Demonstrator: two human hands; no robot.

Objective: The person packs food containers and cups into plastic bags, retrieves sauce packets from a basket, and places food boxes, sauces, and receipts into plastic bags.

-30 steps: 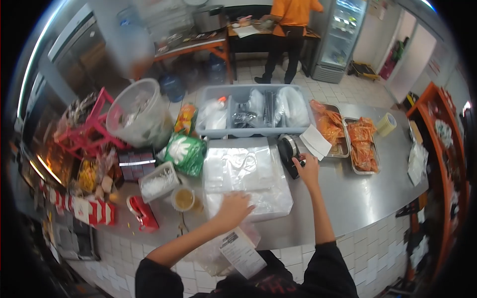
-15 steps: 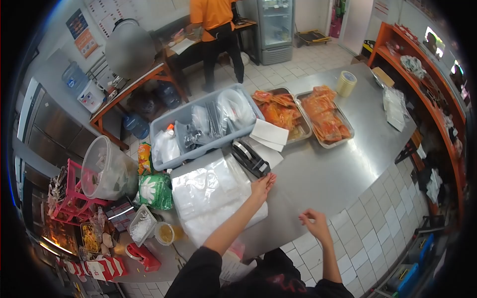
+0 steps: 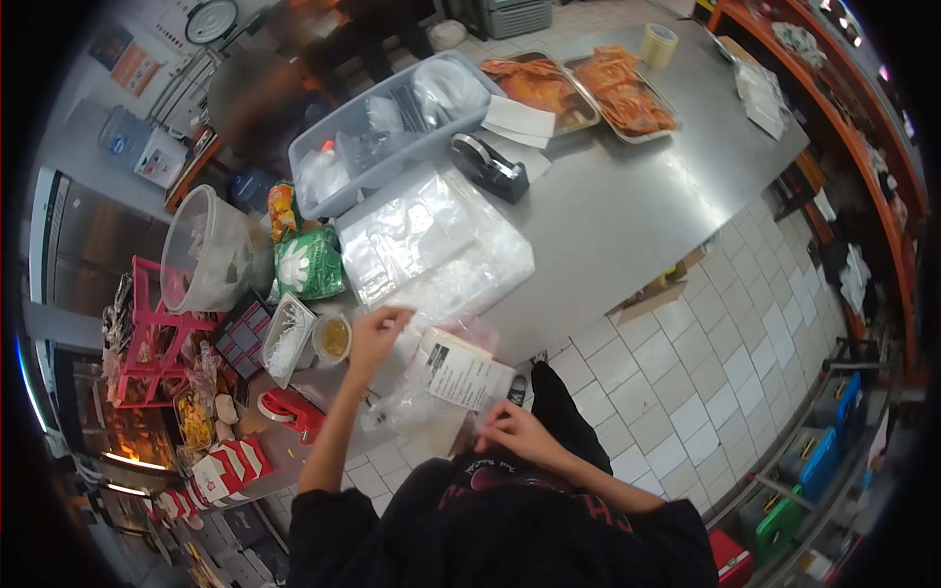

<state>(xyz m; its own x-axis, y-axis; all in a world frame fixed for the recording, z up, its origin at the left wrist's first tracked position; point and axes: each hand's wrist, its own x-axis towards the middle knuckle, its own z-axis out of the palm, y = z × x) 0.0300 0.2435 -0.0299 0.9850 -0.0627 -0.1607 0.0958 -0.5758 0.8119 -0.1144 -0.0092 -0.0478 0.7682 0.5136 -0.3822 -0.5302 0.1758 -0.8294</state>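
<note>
Printed receipt (image 3: 459, 370) between left fingers (image 3: 395, 315) and right fingers (image 3: 502, 414), clear bags (image 3: 431, 235) beyond left fingers, cup (image 3: 334, 338) beside them, tape dispenser (image 3: 495, 169) farther off

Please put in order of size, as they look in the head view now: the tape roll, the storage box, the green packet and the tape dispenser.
1. storage box
2. green packet and tape dispenser: too alike to rank
3. tape roll

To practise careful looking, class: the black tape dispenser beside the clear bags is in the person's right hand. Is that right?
No: the head view shows the black tape dispenser standing on the metal table, not in the right hand. It is beside the clear bags.
</note>
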